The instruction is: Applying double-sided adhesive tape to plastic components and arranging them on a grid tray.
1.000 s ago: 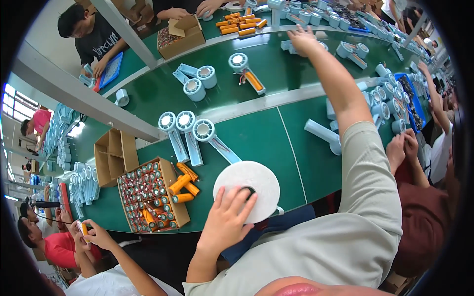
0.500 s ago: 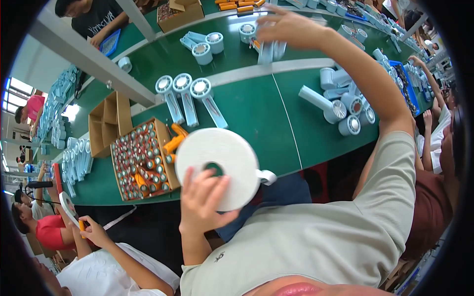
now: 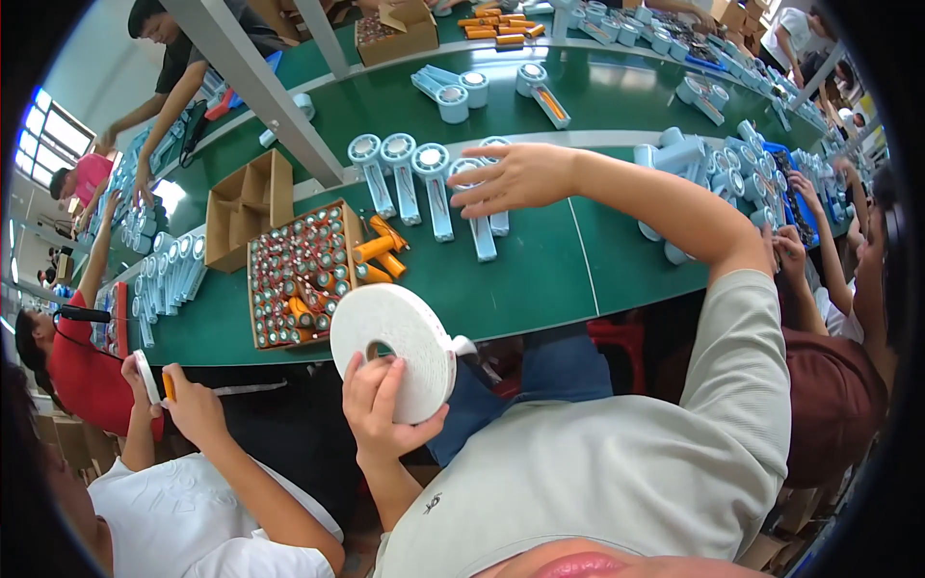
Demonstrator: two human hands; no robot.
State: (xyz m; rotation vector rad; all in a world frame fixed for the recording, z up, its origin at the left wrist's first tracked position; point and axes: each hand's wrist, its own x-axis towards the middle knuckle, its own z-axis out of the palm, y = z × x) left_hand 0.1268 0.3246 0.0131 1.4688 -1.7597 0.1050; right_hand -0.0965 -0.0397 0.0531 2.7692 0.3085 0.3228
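My left hand [image 3: 385, 400] grips a large roll of white tape [image 3: 414, 337], its fingers hooked through the core hole. A short loose end of tape sticks out from the roll's right side. Over the green table, my right hand [image 3: 515, 180] is stretched out with fingers apart. Beneath and beside its fingertips lie two light blue handheld-fan housings [image 3: 485, 239], partly hidden by the hand; whether it touches them I cannot tell. To their left stands a row of three similar housings [image 3: 431, 159], round heads away from me. Loose orange battery cells [image 3: 376, 249] lie beyond the roll.
A cardboard box [image 3: 351, 231] packed with wired cells stands left, beside a divided carton [image 3: 284, 178]. More blue housings [image 3: 727, 169] pile up at right. A metal post [image 3: 279, 116] rises at the table's far edge. Co-workers sit on both sides; one holds a tape roll [image 3: 146, 378].
My right hand has come back from the far green surface toward me. Two housings from there now lie beside the row of three. The tape roll has turned slightly in my left hand.
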